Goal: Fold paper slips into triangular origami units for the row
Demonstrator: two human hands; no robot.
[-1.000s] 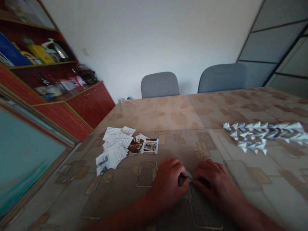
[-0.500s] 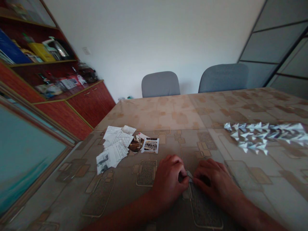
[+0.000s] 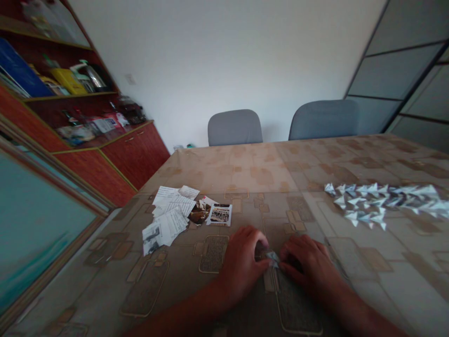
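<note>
Left hand (image 3: pixel 243 255) loosely curled, right hand (image 3: pixel 310 264) facing it, fingers (image 3: pixel 290 247) bent, forearms (image 3: pixel 191 302) angled inward

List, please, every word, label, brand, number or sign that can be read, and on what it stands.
None can be read.
Loose paper slips: printed lines, too small and blurred.
Folded paper pieces: nothing legible.
Small paper between left hand and right hand: nothing legible.
Cabinet packages: too blurred.

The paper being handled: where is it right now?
In the head view, the paper is below and right of centre, between the left hand and the right hand, at the near part of the table.
</note>
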